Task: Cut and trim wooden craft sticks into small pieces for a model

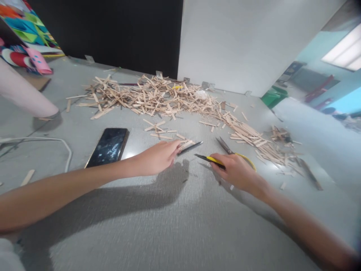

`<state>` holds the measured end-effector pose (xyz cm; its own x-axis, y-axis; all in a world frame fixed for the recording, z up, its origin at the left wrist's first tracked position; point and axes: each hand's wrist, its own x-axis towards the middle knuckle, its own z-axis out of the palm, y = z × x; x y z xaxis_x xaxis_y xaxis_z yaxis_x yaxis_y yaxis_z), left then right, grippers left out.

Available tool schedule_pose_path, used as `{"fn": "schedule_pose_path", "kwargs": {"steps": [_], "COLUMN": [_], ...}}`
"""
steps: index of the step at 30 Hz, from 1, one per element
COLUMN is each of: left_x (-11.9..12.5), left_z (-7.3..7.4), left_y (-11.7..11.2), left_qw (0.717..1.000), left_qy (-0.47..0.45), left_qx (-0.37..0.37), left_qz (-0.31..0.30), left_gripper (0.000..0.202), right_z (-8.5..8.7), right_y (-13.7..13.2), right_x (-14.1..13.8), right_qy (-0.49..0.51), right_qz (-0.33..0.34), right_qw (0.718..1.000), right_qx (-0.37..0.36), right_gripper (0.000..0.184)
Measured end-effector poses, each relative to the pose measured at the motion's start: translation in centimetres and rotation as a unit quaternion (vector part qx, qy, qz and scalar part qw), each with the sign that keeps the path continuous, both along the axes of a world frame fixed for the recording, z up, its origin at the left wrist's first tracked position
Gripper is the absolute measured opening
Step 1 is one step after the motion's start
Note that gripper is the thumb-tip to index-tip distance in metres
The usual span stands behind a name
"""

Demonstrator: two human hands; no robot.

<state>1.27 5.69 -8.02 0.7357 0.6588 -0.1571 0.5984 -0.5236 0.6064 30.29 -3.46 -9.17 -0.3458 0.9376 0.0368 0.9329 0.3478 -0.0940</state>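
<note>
My right hand (pixel 239 171) is wrapped round a yellow and black utility knife (pixel 212 160), its dark tip pointing left. Scissors with yellow handles (pixel 224 146) lie on the table just beyond that hand, which partly covers them. My left hand (pixel 159 158) has its fingers drawn together and pointing right, at the near end of a dark pen (pixel 191 148). Whether those fingertips grip the pen or only come close to it is hidden. Small wooden craft sticks (pixel 184 140) lie just past the left fingertips.
A long heap of craft sticks (pixel 158 96) spreads across the back of the grey table (pixel 180 226), against black and white panels (pixel 225 41). A phone (pixel 108 147) lies left, near a white cable (pixel 67 150) and a pale pink cylinder (pixel 31 94). A green bin (pixel 275 96) stands right.
</note>
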Motion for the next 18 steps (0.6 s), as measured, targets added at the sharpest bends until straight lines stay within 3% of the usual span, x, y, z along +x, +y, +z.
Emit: {"fn": "schedule_pose_path", "kwargs": {"steps": [2,4,7,9,10,14,18], "left_x": [-0.1,-0.2,0.0,0.4,0.7,1.3,1.3], "left_z": [-0.4,-0.8,-0.9,-0.7,-0.5,-0.4,-0.9], "left_y": [-0.4,-1.0,-2.0,-2.9,-3.3,-4.3,-4.7], "left_qw": [1.0,0.999,0.991,0.967,0.952,0.906,0.895], "left_qy": [0.001,0.009,0.089,0.184,0.22,0.265,0.266], "left_qx": [-0.004,0.005,0.078,0.163,0.202,0.317,0.351], "left_qz": [-0.015,-0.032,-0.057,-0.064,-0.068,-0.088,-0.079], "left_gripper": [0.013,0.021,0.075,0.111,0.119,0.112,0.107], "right_z": [0.0,-0.1,-0.3,-0.5,-0.6,-0.6,-0.5], "right_y": [0.2,0.3,0.5,0.5,0.6,0.4,-0.3], "right_x": [0.1,0.2,0.3,0.4,0.5,0.5,0.1], "right_qy": [-0.004,-0.006,-0.008,-0.01,-0.01,0.032,0.128], "right_qz": [0.001,0.005,0.006,0.006,0.005,-0.026,-0.035], "right_qw": [1.0,1.0,1.0,1.0,1.0,0.999,0.985], "right_qx": [-0.006,-0.01,-0.009,-0.005,-0.002,0.035,0.106], "right_gripper": [0.021,0.02,0.019,0.018,0.018,0.021,0.027]}}
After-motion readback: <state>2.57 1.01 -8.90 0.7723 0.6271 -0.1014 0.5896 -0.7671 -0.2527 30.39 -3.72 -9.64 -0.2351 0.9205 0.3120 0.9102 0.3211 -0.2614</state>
